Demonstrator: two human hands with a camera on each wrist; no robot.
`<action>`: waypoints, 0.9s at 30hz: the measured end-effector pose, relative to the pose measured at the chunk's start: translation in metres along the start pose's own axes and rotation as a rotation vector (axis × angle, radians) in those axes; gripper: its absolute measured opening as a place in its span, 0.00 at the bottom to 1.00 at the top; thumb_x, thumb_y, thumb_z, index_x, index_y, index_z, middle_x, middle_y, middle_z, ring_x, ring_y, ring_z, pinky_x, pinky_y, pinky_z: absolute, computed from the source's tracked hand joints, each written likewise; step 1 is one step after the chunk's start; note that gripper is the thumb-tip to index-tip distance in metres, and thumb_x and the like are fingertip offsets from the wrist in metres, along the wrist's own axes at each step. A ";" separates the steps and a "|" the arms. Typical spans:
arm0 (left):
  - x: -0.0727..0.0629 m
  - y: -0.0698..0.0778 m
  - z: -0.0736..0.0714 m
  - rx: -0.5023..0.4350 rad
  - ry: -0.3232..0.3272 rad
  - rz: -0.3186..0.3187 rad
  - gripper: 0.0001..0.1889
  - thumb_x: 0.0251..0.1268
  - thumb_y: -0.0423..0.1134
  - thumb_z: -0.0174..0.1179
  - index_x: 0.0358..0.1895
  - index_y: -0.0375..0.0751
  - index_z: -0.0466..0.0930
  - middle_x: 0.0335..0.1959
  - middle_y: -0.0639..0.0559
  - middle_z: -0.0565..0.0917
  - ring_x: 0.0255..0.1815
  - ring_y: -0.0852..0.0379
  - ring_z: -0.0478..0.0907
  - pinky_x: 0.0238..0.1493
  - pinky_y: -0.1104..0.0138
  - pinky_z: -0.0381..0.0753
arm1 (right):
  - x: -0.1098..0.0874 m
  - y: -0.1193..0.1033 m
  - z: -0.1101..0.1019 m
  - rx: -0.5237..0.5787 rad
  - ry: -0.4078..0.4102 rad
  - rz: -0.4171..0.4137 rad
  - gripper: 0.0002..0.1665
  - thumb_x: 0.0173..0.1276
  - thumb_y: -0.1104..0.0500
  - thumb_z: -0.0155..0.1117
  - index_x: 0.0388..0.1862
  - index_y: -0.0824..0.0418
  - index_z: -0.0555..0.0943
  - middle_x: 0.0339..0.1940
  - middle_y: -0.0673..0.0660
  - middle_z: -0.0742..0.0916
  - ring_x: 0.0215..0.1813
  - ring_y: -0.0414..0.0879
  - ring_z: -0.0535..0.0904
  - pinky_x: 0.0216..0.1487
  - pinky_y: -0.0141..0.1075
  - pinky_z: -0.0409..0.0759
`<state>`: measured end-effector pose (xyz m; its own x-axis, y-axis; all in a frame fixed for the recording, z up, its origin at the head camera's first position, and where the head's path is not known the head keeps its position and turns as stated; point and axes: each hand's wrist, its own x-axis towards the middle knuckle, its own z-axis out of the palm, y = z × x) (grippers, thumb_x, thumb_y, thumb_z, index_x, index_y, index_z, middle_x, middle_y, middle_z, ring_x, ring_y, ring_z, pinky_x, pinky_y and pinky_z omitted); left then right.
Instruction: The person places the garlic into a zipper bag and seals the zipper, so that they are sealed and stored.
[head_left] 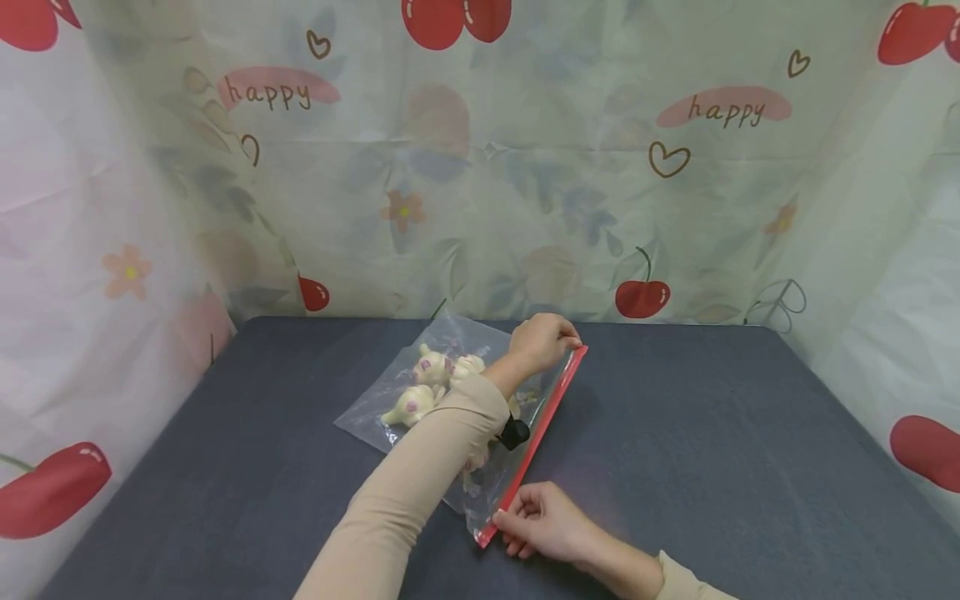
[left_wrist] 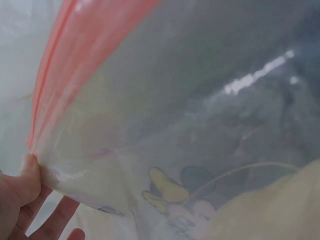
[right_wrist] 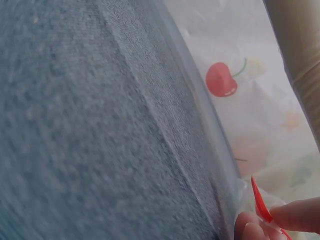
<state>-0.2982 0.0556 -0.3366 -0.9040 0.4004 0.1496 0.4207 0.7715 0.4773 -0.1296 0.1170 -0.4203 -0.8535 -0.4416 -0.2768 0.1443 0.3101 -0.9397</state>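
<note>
A clear zip bag point(head_left: 465, 329) lies on the dark table with several garlic bulbs point(head_left: 412, 405) inside it. Along its right side runs a red zip strip point(head_left: 551, 408). My left hand point(head_left: 542, 340) pinches the far end of that strip; in the left wrist view the thumb and fingers point(left_wrist: 31, 182) grip the bag's corner below the red band point(left_wrist: 80, 65). At the near end, my right hand point(head_left: 547, 523) pinches the strip between thumb and fingers, and the right wrist view shows the red strip point(right_wrist: 261, 202) there. My left forearm hides part of the bag and its contents.
The dark table point(head_left: 712, 442) extends on both sides of the bag. Printed curtains point(head_left: 517, 200) with cherries and hearts stand behind it and at both sides. A small black device point(head_left: 513, 433) sits at my left wrist, over the bag.
</note>
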 end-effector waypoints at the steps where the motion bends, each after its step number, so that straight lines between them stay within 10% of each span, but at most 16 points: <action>1: 0.000 0.000 0.000 0.002 0.000 0.001 0.10 0.67 0.48 0.54 0.41 0.55 0.85 0.41 0.61 0.85 0.27 0.64 0.75 0.27 0.72 0.70 | 0.000 0.000 0.001 0.003 -0.007 0.006 0.14 0.64 0.57 0.63 0.28 0.69 0.79 0.18 0.49 0.83 0.20 0.35 0.79 0.22 0.28 0.78; 27: 0.001 -0.001 -0.001 0.004 -0.042 -0.004 0.11 0.67 0.50 0.53 0.42 0.55 0.85 0.41 0.60 0.85 0.35 0.62 0.80 0.32 0.70 0.75 | -0.005 0.003 0.009 0.033 -0.110 0.019 0.14 0.64 0.58 0.63 0.28 0.69 0.79 0.18 0.49 0.82 0.19 0.35 0.79 0.20 0.25 0.76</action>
<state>-0.2998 0.0548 -0.3357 -0.9016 0.4180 0.1113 0.4178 0.7750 0.4742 -0.1209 0.1128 -0.4237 -0.7905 -0.5263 -0.3132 0.1778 0.2922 -0.9397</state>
